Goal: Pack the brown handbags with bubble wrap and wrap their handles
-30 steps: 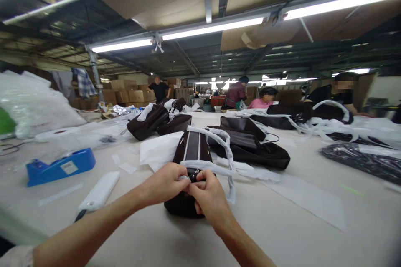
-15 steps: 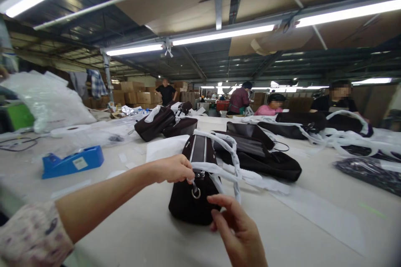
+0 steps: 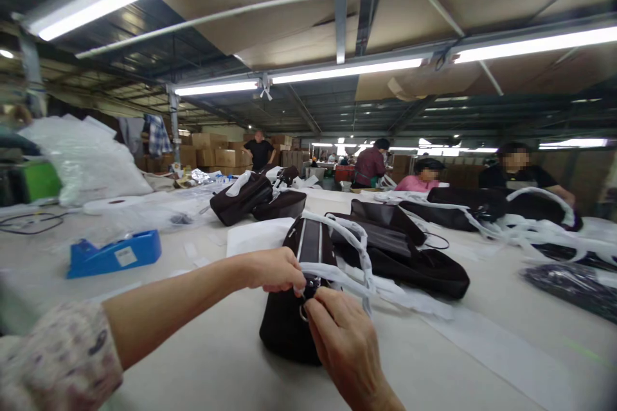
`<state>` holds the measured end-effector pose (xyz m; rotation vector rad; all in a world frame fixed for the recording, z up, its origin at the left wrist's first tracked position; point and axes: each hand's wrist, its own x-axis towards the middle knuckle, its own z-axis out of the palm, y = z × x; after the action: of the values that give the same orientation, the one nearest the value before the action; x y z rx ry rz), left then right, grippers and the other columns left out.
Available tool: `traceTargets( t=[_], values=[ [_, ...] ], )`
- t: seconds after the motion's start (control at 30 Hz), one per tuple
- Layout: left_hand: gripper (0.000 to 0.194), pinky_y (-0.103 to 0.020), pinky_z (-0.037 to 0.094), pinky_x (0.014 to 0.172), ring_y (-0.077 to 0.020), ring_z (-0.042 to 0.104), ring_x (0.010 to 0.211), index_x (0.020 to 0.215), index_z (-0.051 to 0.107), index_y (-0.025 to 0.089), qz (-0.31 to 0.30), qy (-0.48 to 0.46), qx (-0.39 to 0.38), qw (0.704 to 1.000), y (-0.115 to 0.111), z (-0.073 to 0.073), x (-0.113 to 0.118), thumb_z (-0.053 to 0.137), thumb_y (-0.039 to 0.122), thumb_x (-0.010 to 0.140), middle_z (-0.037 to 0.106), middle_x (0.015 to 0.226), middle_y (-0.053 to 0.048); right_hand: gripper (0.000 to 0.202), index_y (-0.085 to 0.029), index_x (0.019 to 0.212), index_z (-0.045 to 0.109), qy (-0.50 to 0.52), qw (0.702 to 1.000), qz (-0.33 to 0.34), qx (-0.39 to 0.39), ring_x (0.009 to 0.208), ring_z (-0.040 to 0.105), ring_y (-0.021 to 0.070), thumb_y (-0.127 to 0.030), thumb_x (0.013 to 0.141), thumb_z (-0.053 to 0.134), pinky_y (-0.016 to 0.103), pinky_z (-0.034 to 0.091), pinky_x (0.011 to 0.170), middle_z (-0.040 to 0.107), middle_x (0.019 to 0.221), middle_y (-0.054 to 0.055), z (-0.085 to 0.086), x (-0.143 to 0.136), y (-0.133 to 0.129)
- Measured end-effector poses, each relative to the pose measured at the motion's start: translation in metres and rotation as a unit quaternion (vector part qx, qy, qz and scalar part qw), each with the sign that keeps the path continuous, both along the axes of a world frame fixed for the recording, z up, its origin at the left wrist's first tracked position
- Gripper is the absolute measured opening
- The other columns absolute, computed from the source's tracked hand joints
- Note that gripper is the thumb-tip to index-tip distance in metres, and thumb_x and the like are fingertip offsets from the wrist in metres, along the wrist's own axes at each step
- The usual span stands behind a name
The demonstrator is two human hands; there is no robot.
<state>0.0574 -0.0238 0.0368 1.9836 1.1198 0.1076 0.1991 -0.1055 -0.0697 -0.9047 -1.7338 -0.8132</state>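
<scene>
Your left hand (image 3: 281, 271): fingers curled closed, thumb side pinching the near end of the dark bag (image 3: 285, 327) beside the metal fitting (image 3: 313, 282); the exact piece gripped is hidden. Your right hand (image 3: 344, 337): palm turned in, fingers bent and fingertips drawn together at the same end of the dark bag, next to the metal ring (image 3: 303, 313); the bit between them cannot be made out.

Dark bag: one, standing on the pale table (image 3: 193, 359), under and just beyond your fingers. White-wrapped handles (image 3: 354, 231): arching over its top, one crossing just above your fingertips.

Blue tape dispenser (image 3: 116, 253): one, left of your left hand, beyond the forearm. White sheet (image 3: 258, 236): beyond your left hand, beside the dark bag. Black bags (image 3: 409, 263): lying beyond and right of your right hand. Farther bags (image 3: 241, 198): grouped beyond your left hand. Clear plastic pile (image 3: 91, 164): far left of both hands. Cardboard boxes (image 3: 231, 157): farthest, beyond your left hand.
</scene>
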Motion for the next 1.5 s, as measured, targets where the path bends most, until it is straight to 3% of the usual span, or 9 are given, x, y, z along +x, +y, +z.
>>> traceTargets(
  t=[0.17, 0.33, 0.43, 0.53, 0.67, 0.77, 1.03, 1.27, 1.5],
  values=[
    [0.007, -0.023, 0.019, 0.036, -0.0084, 0.028, 0.036, 0.054, 0.055, 0.019, -0.014, 0.033, 0.030, 0.999, 0.003, 0.001, 0.001, 0.057, 0.025, 0.057, 0.035, 0.040, 0.008, 0.014, -0.016, 0.092, 0.065, 0.010, 0.998, 0.060, -0.033, 0.074, 0.063, 0.0186, -0.012, 0.094, 0.052, 0.030, 0.047, 0.066, 0.068, 0.085, 0.008, -0.001, -0.009, 0.001],
    [0.009, -0.022, 0.024, 0.040, -0.0094, 0.035, 0.044, 0.062, 0.061, 0.018, -0.075, 0.074, 0.129, 0.986, 0.000, 0.005, -0.003, 0.056, 0.023, 0.068, 0.040, 0.047, 0.007, 0.015, -0.017, 0.106, 0.061, 0.052, 0.986, 0.145, -0.062, 0.091, 0.065, 0.0194, -0.013, 0.093, 0.055, 0.030, 0.051, 0.081, 0.067, 0.099, 0.009, 0.010, 0.022, 0.005],
    [0.013, -0.022, 0.029, 0.044, -0.0106, 0.041, 0.048, 0.061, 0.062, 0.017, -0.125, 0.115, 0.234, 0.957, -0.006, 0.011, -0.004, 0.056, 0.019, 0.073, 0.041, 0.047, 0.006, 0.018, -0.019, 0.110, 0.059, 0.137, 0.979, 0.140, -0.055, 0.098, 0.065, 0.0191, -0.014, 0.094, 0.051, 0.030, 0.051, 0.086, 0.067, 0.103, 0.008, 0.020, 0.040, 0.015],
    [0.014, -0.026, 0.031, 0.048, -0.0142, 0.050, 0.053, 0.063, 0.066, 0.016, -0.180, 0.171, 0.360, 0.899, -0.015, 0.013, -0.001, 0.059, 0.013, 0.074, 0.056, 0.053, 0.001, 0.020, -0.022, 0.109, 0.062, 0.179, 0.957, 0.156, -0.167, 0.099, 0.066, 0.0194, -0.024, 0.099, 0.044, 0.031, 0.050, 0.087, 0.070, 0.104, 0.006, 0.033, 0.041, 0.029],
    [0.018, -0.031, 0.033, 0.050, -0.0221, 0.064, 0.062, 0.071, 0.072, 0.012, -0.235, 0.243, 0.490, 0.804, -0.028, -0.002, 0.006, 0.059, 0.002, 0.078, 0.072, 0.070, -0.011, 0.032, -0.018, 0.102, 0.064, 0.153, 0.865, 0.252, -0.405, 0.091, 0.067, 0.0197, -0.035, 0.100, 0.037, 0.030, 0.051, 0.083, 0.071, 0.095, 0.006, 0.054, 0.028, 0.051],
    [0.015, -0.033, 0.035, 0.049, -0.0234, 0.068, 0.065, 0.070, 0.072, 0.014, -0.277, 0.270, 0.543, 0.745, -0.034, -0.016, 0.009, 0.065, 0.004, 0.079, 0.075, 0.073, -0.012, 0.025, -0.015, 0.098, 0.066, 0.088, 0.784, 0.293, -0.540, 0.092, 0.065, 0.0195, -0.021, 0.092, 0.043, 0.029, 0.050, 0.086, 0.070, 0.094, 0.005, 0.069, 0.019, 0.068],
    [0.011, -0.032, 0.032, 0.040, -0.0214, 0.065, 0.055, 0.072, 0.068, 0.013, -0.342, 0.258, 0.653, 0.625, -0.035, -0.023, -0.005, 0.061, 0.007, 0.080, 0.073, 0.072, -0.010, 0.041, -0.018, 0.079, 0.076, -0.088, 0.608, 0.318, -0.722, 0.071, 0.062, 0.0137, 0.002, 0.059, 0.047, 0.022, 0.048, 0.074, 0.066, 0.062, -0.008, 0.096, 0.003, 0.112],
    [0.021, -0.035, 0.039, 0.040, -0.0216, 0.057, 0.048, 0.073, 0.061, 0.014, -0.275, 0.176, 0.777, 0.538, -0.034, -0.038, -0.020, 0.045, 0.003, 0.080, 0.063, 0.061, -0.006, 0.028, -0.016, 0.076, 0.073, -0.074, 0.598, 0.332, -0.725, 0.067, 0.058, 0.0103, -0.001, 0.059, 0.057, 0.019, 0.045, 0.067, 0.066, 0.065, -0.008, 0.101, 0.004, 0.124],
    [0.016, -0.032, 0.037, 0.038, -0.0196, 0.053, 0.043, 0.077, 0.059, 0.014, -0.217, 0.167, 0.798, 0.536, -0.033, -0.043, -0.025, 0.046, 0.006, 0.082, 0.059, 0.059, -0.004, 0.022, -0.015, 0.080, 0.065, 0.040, 0.615, 0.373, -0.693, 0.064, 0.062, 0.0102, -0.016, 0.060, 0.073, 0.022, 0.049, 0.067, 0.067, 0.068, -0.005, 0.093, 0.015, 0.119]
  ],
)
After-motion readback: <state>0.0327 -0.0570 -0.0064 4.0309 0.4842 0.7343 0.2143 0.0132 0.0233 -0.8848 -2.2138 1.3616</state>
